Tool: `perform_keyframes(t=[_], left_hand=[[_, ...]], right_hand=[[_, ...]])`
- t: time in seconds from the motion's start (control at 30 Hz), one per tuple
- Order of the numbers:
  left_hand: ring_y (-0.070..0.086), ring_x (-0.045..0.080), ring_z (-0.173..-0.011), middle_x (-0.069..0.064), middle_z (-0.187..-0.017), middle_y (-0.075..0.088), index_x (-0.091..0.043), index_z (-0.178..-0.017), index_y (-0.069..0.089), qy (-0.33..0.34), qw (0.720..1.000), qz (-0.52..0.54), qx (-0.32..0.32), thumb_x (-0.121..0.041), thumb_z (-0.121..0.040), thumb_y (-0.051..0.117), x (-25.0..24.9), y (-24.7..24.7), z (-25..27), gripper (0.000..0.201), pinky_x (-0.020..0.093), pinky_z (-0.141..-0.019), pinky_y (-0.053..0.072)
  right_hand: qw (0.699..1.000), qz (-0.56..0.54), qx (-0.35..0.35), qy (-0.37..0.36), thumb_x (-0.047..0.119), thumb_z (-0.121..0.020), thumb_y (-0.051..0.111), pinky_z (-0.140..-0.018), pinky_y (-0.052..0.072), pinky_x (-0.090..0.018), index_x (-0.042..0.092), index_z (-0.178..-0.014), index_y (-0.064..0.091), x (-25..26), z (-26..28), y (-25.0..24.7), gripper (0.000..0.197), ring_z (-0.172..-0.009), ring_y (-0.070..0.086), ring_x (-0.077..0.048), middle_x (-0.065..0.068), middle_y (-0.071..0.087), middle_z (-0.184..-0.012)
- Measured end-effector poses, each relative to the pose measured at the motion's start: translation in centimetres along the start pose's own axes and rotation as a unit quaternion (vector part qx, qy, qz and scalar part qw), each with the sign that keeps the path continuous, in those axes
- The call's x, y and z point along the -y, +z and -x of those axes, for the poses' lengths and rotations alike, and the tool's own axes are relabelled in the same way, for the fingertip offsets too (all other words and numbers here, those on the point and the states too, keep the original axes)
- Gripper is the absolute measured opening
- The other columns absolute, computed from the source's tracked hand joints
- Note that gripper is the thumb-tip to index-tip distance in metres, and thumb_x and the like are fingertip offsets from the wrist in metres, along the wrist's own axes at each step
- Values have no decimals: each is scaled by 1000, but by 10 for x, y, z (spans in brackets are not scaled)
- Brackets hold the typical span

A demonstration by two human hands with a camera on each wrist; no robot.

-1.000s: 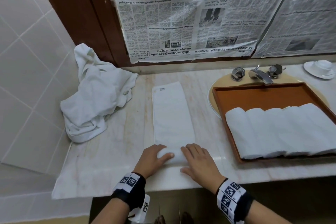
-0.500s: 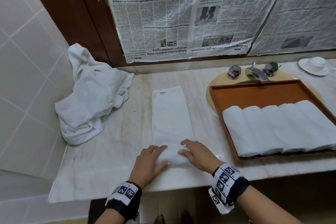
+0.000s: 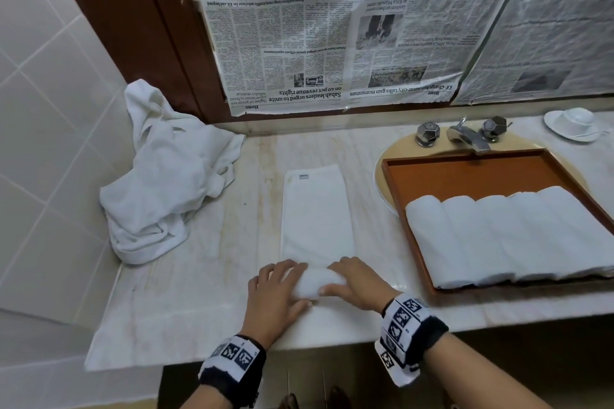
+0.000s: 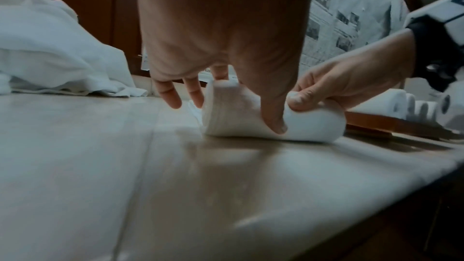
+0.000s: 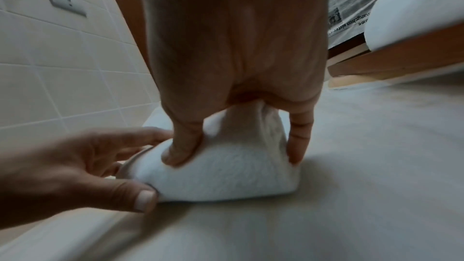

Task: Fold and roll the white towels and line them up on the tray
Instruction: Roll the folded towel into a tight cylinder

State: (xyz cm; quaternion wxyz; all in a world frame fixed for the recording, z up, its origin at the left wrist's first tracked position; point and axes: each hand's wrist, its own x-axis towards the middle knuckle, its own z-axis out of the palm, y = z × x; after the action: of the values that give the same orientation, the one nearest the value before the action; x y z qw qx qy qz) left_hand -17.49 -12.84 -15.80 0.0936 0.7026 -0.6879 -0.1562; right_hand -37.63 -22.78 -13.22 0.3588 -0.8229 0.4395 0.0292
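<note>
White terry strip: the folded towel (image 3: 317,216) lies flat on the bench (image 3: 206,282), lengthwise away from the person, just left of the tray (image 3: 481,173); its near end is wound into a short roll (image 3: 315,282).
Left grip: the left hand (image 3: 275,292) curls over the roll's left end, thumb (image 4: 273,118) pressed on the near face, fingers (image 4: 170,96) reaching over the top toward the far side; it grasps the roll, probably to keep the end square.
Right grip: the right hand (image 3: 355,282) clasps the roll's right end, thumb (image 5: 180,152) dug into the pile and fingers over the crown; the paired hold likely keeps the winding tight and even across its width.
Step in hand: rolling away from the body; most of the strip is still unrolled, so the roll seems barely started.
Tray contents: five rolled towels (image 3: 511,236) lie side by side along the tray's near edge, touching; no gap is visible in that row.
Left of the tray, far: a heap of loose towels (image 3: 166,183) rests against the tiled wall, well apart from the strip.
Behind the tray: a tap (image 3: 465,136) with two knobs, and a cup on a saucer (image 3: 573,124) toward the right.
Obstruction: none lies on the strip ahead of the roll; the tray's raised rim would have to be cleared when the roll is carried over.
</note>
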Motion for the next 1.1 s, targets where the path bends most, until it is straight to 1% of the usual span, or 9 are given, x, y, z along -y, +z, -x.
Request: perform_keyframes(t=[0.1,0.23,0.3,0.43,0.57,0.73,0.87,0.97,1.1], left_hand=[[40,19,-129,-13,-143,43,-43,-145,40,-15,998,-6,60,-70,-79,45,2,-11,-6,71,40,-99,34],[42,20,-125,-12,-141,45,-42,-146,39,-23,991,28,128,-67,-86,54,-1,-21,-16,67,41,-100,39],[43,21,-127,-10,-142,47,-41,-145,41,-42,987,65,143,-69,-84,54,0,-22,-18,69,43,-102,40],[45,24,-126,-4,-144,47,-41,-151,27,-53,989,51,130,-70,-88,46,-6,-20,-14,72,43,-102,40],[42,22,-127,-5,-147,34,-47,-154,11,-55,993,11,101,-78,-86,41,-14,-15,-6,81,43,-99,41],[37,19,-127,-7,-140,34,-39,-142,38,-105,984,-17,142,-88,-69,51,-18,-19,-16,89,42,-95,41],[39,17,-128,-7,-137,37,-34,-142,42,-141,974,74,161,-92,-57,59,-15,-22,-21,104,42,-97,45],[39,16,-132,-6,-141,40,-28,-148,35,-177,960,168,140,-88,-53,69,-11,-18,-18,118,38,-103,42],[34,19,-133,-3,-142,36,-26,-151,30,-198,953,193,126,-90,-47,68,-11,-14,-12,127,38,-105,40]], right_hand=[[999,-3,-34,-7,52,-99,46,-92,43,-36,18,-116,66,-4,5,3,42,-101,57,-18,-1,64,-113],[952,204,-221,-56,30,-97,53,-74,47,-36,23,-111,62,-7,18,31,19,-89,61,-23,2,61,-105],[940,221,-249,-79,43,-90,53,-72,52,-35,21,-109,62,-2,24,42,30,-88,60,-22,2,61,-103],[948,219,-217,-77,64,-87,40,-78,53,-35,20,-113,62,-8,24,41,55,-94,60,-21,0,62,-106],[993,70,-85,-48,82,-81,24,-96,40,-34,21,-132,53,-15,12,18,84,-116,48,-19,2,55,-125],[1000,5,-10,-4,59,-95,50,-99,38,-33,21,-130,54,-13,2,4,53,-118,52,-20,1,59,-128],[987,113,-110,1,46,-98,51,-98,41,-40,24,-136,48,-4,10,12,45,-115,57,-23,1,59,-128],[946,232,-217,-59,20,-73,75,-85,50,-40,26,-122,58,1,27,35,52,-103,63,-24,0,60,-117],[938,235,-223,-125,41,-76,63,-90,51,-38,24,-120,60,-6,34,39,48,-105,59,-19,2,60,-117]])
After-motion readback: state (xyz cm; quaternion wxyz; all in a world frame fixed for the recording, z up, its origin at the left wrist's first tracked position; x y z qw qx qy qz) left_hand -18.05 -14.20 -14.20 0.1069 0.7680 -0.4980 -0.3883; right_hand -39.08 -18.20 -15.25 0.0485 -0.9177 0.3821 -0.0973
